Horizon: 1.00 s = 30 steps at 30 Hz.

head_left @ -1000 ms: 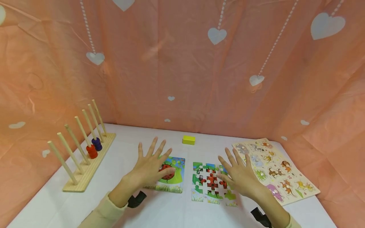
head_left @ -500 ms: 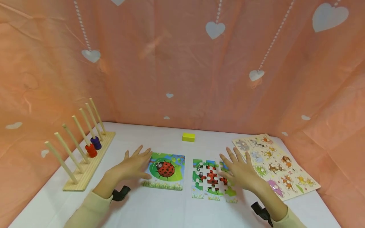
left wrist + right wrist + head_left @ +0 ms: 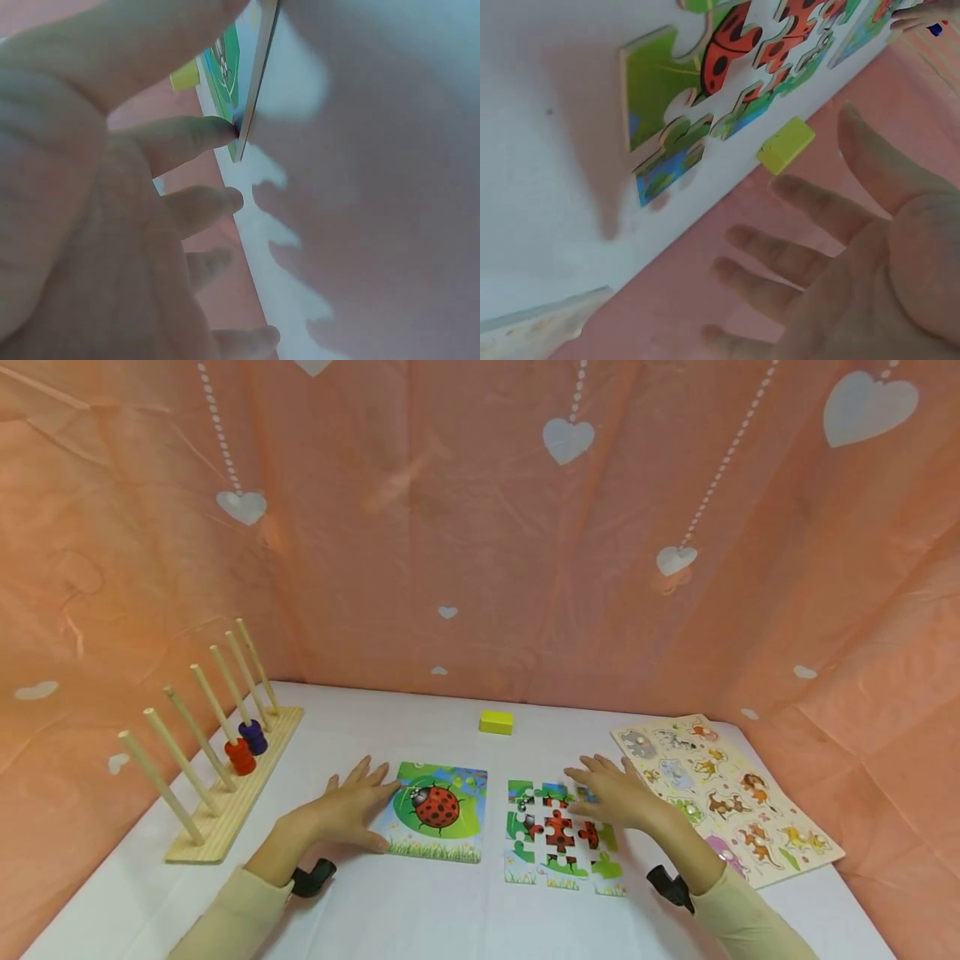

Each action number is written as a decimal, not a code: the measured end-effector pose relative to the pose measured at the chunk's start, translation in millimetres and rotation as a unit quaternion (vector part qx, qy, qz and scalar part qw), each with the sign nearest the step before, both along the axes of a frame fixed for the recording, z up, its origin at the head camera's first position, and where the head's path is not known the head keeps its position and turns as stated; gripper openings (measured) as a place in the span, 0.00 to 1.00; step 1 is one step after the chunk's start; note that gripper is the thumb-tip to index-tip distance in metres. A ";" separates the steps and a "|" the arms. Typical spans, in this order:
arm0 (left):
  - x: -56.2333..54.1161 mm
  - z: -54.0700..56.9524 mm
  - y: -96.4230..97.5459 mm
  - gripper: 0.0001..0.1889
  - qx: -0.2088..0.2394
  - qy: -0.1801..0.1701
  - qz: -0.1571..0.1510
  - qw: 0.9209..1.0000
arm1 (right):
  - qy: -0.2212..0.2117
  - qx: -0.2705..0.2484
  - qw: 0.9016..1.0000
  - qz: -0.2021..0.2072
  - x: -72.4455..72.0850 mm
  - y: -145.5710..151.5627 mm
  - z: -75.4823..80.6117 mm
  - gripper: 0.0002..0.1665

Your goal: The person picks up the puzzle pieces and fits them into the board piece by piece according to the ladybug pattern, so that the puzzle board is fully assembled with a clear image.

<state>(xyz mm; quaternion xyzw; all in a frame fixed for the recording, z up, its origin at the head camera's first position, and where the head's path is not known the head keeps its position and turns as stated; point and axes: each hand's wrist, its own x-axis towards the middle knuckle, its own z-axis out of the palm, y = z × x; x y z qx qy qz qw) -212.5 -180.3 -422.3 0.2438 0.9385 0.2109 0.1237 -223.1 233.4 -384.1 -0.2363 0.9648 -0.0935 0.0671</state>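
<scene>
Since the earlier frames, the left hand (image 3: 341,810) has shifted from over the ladybird board (image 3: 437,806) to its nine o'clock edge, and the right hand (image 3: 618,797) has moved slightly toward nine o'clock above the loose jigsaw pieces (image 3: 558,833).

Take the ladybird board as the clock's centre, twelve away from the wearer. Largest is the peach cloth (image 3: 480,535) with white hearts, rising at twelve; then the white table (image 3: 435,914). The animal puzzle board (image 3: 720,785) lies well off at three, the peg rack (image 3: 249,792) at nine. The ladybird board lies flat, with the loose jigsaw pieces near it at three in a gapped grid. The left hand is spread, index fingertip and thumb at the board's edge; how hard they press I cannot tell. The right hand is spread too, apparently holding nothing. Smaller are the yellow block (image 3: 496,722) at one, and the red rings (image 3: 241,757) and purple rings (image 3: 253,737) on the rack.

In my judgement, thumb and index should bear evenly on the edge so the board does not pivot, while the right palm stays high, since a low one could drag pieces. No brand, label or writing is readable.
</scene>
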 end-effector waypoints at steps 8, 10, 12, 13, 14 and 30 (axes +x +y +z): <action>0.8 -0.8 -3.2 0.53 0.001 -0.006 0.003 1.000 | -0.022 -0.055 0.996 0.064 -28.6 -24.0 -3.5 0.26; -0.2 -2.3 -2.9 0.52 0.005 0.002 -0.005 1.000 | -0.042 -0.078 0.993 0.081 -36.3 -30.2 -5.2 0.24; -1.5 -3.7 -1.9 0.52 0.013 0.008 -0.015 1.000 | -0.068 -0.106 0.987 0.100 -43.4 -36.5 -8.3 0.23; -2.1 -4.4 -1.3 0.52 0.016 0.009 -0.021 1.000 | -0.080 -0.117 0.984 0.111 -46.3 -39.7 -10.1 0.22; -2.5 -4.8 -0.8 0.52 0.019 0.010 -0.026 0.999 | -0.090 -0.127 0.980 0.121 -48.8 -42.6 -12.3 0.22; -13.0 -7.8 -1.0 0.43 0.031 0.053 -0.060 0.996 | -0.078 -0.114 0.985 0.101 -54.3 -59.1 -32.4 0.25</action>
